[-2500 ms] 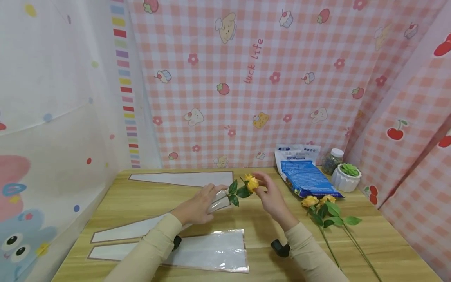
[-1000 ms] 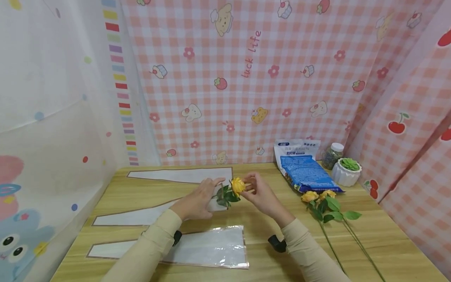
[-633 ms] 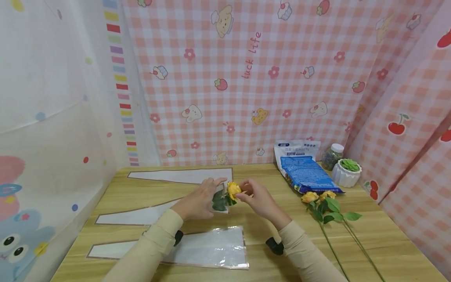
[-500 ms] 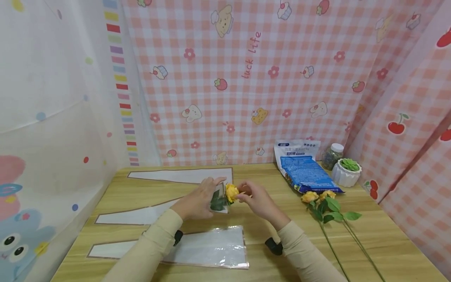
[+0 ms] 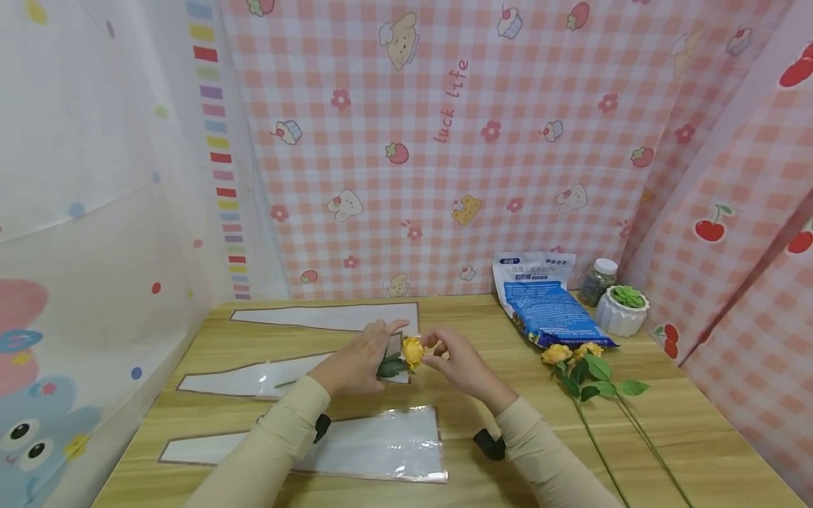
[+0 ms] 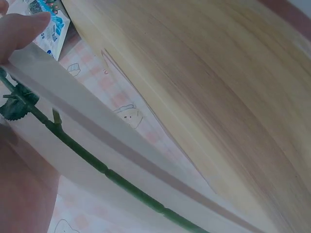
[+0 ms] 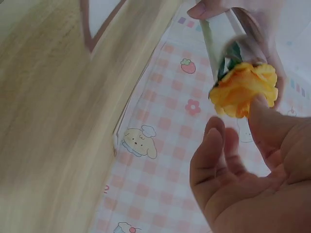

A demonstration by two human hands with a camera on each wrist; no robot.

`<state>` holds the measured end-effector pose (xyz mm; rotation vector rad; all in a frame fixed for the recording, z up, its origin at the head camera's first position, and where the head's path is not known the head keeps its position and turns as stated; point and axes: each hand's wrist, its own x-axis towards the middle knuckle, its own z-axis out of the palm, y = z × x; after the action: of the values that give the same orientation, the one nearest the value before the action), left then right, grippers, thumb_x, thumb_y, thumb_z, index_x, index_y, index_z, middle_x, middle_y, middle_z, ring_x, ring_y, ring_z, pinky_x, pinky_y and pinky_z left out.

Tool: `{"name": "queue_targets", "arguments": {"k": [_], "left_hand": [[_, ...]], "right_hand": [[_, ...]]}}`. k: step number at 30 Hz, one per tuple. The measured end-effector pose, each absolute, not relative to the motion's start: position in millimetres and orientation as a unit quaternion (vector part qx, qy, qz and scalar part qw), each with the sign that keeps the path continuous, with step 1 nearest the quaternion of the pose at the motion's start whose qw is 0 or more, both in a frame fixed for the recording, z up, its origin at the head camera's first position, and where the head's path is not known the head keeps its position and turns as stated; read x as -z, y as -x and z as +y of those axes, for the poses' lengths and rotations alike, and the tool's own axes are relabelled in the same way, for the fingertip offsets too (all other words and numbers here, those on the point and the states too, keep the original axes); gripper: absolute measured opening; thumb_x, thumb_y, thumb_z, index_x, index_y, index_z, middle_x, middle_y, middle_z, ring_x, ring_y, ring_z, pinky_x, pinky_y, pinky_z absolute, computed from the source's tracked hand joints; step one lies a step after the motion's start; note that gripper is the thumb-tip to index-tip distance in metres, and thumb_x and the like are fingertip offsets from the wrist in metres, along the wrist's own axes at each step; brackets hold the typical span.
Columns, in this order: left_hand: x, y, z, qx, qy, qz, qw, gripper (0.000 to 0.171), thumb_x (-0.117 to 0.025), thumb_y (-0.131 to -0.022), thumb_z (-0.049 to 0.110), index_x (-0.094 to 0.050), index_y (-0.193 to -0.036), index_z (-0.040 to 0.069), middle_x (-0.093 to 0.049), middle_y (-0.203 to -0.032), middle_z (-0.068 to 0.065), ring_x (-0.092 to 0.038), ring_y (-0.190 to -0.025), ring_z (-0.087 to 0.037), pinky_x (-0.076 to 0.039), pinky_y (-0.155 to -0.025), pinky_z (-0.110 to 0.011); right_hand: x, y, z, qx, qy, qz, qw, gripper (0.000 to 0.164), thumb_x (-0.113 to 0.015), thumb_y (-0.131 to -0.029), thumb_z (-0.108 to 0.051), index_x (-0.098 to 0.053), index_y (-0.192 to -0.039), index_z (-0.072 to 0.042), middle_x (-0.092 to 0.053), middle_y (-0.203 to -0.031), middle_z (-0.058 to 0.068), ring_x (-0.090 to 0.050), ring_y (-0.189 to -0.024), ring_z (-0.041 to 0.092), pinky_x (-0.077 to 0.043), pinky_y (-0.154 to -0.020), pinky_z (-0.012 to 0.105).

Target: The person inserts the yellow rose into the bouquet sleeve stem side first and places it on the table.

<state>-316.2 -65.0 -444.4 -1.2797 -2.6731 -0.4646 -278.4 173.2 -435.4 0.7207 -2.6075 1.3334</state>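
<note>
My left hand holds a clear, white-looking flower sleeve near its wide end. A yellow rose sits in that end, its bloom just out past the edge and a dark leaf inside. In the left wrist view the green stem runs down within the sleeve. My right hand is at the bloom. In the right wrist view its thumb touches the petals, while the other fingers are loosely bent, apart from the flower. My left palm hides part of the sleeve and stem.
Two flat sleeves lie on the wooden table: one near the front, one at the back. At right are two yellow roses, a blue-and-white bag, a lidded jar and a potted succulent.
The yellow rose has moved left and down into the sleeve, its leaves passing inside. My right hand has followed it leftward. The left hand has stayed nearly in place.
</note>
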Motion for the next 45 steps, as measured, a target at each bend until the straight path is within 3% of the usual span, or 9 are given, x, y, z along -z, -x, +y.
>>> {"name": "queue_targets", "arguments": {"k": [9, 14, 20, 25, 31, 34, 38, 42, 45], "left_hand": [[443.1, 314.1, -65.1, 0.159, 0.421, -0.891, 0.065, 0.120, -0.094, -0.068, 0.012, -0.016, -0.159, 0.018, -0.039, -0.109, -0.002, -0.042, -0.094, -0.016, -0.050, -0.085, -0.034], [442.4, 314.5, -64.8, 0.157, 0.424, -0.889, 0.069, 0.119, -0.094, -0.070, 0.012, -0.015, -0.159, 0.018, -0.038, -0.107, -0.002, -0.039, -0.092, -0.016, -0.047, -0.081, -0.032], [443.2, 316.6, -61.5, 0.161, 0.435, -0.882, 0.079, 0.117, -0.093, -0.070, 0.011, -0.016, -0.159, 0.016, -0.041, -0.112, -0.004, -0.043, -0.098, -0.017, -0.049, -0.092, -0.037], [444.2, 318.2, -59.7, 0.162, 0.436, -0.882, 0.079, 0.118, -0.092, -0.070, 0.011, -0.016, -0.160, 0.017, -0.042, -0.115, -0.004, -0.045, -0.101, -0.017, -0.049, -0.095, -0.037], [447.1, 322.2, -60.4, 0.151, 0.442, -0.880, 0.090, 0.119, -0.094, -0.070, 0.016, -0.014, -0.159, 0.016, -0.042, -0.116, -0.005, -0.045, -0.103, -0.017, -0.050, -0.094, -0.037], [446.3, 321.8, -60.8, 0.147, 0.443, -0.880, 0.091, 0.120, -0.093, -0.071, 0.018, -0.013, -0.159, 0.017, -0.043, -0.116, -0.004, -0.045, -0.103, -0.017, -0.050, -0.094, -0.037], [442.7, 318.0, -60.7, 0.143, 0.441, -0.882, 0.084, 0.118, -0.093, -0.072, 0.018, -0.014, -0.160, 0.017, -0.043, -0.114, -0.003, -0.044, -0.101, -0.016, -0.049, -0.093, -0.036], [439.9, 315.2, -58.5, 0.131, 0.447, -0.881, 0.087, 0.116, -0.092, -0.073, 0.019, -0.015, -0.159, 0.016, -0.045, -0.118, -0.005, -0.045, -0.103, -0.018, -0.047, -0.099, -0.039], [439.7, 315.9, -55.2, 0.115, 0.455, -0.877, 0.104, 0.115, -0.091, -0.074, 0.024, -0.014, -0.159, 0.016, -0.047, -0.122, -0.007, -0.046, -0.107, -0.019, -0.044, -0.104, -0.042]], "right_hand": [[434.8, 278.7, 168.3, -0.456, -0.231, -0.858, 0.058, 0.012, -0.071, -0.093, -0.002, -0.064, -0.103, -0.004, -0.066, -0.093, 0.006, -0.065, -0.084, 0.019, -0.055, -0.069, 0.028], [434.0, 278.0, 164.5, -0.454, -0.236, -0.857, 0.052, 0.015, -0.072, -0.092, 0.000, -0.063, -0.102, -0.005, -0.064, -0.093, 0.005, -0.063, -0.085, 0.018, -0.056, -0.073, 0.034], [437.6, 279.8, 161.9, -0.438, -0.264, -0.858, 0.052, 0.014, -0.072, -0.092, 0.000, -0.065, -0.102, -0.005, -0.065, -0.095, 0.005, -0.064, -0.086, 0.018, -0.056, -0.076, 0.034], [437.7, 279.6, 160.6, -0.430, -0.268, -0.860, 0.057, 0.012, -0.070, -0.095, -0.005, -0.071, -0.107, -0.005, -0.066, -0.109, 0.010, -0.061, -0.093, 0.022, -0.052, -0.076, 0.032], [438.7, 280.2, 161.9, -0.443, -0.270, -0.854, 0.024, 0.022, -0.072, -0.095, -0.019, -0.074, -0.114, -0.008, -0.052, -0.143, 0.018, -0.053, -0.126, 0.040, -0.056, -0.088, 0.047], [439.5, 279.9, 160.9, -0.451, -0.277, -0.849, -0.003, 0.028, -0.074, -0.094, -0.021, -0.074, -0.117, -0.006, -0.048, -0.149, 0.022, -0.049, -0.132, 0.043, -0.054, -0.093, 0.051], [441.1, 277.6, 157.7, -0.465, -0.275, -0.840, -0.043, 0.033, -0.071, -0.097, -0.025, -0.072, -0.125, -0.007, -0.044, -0.153, 0.023, -0.049, -0.133, 0.042, -0.053, -0.096, 0.047], [441.6, 275.5, 155.4, -0.457, -0.285, -0.841, -0.043, 0.032, -0.068, -0.099, -0.026, -0.072, -0.125, -0.007, -0.053, -0.143, 0.015, -0.058, -0.120, 0.032, -0.055, -0.090, 0.040], [441.5, 275.6, 153.9, -0.447, -0.295, -0.845, 0.001, 0.019, -0.067, -0.099, -0.017, -0.077, -0.108, -0.002, -0.061, -0.119, 0.009, -0.061, -0.097, 0.019, -0.055, -0.078, 0.031]]}}
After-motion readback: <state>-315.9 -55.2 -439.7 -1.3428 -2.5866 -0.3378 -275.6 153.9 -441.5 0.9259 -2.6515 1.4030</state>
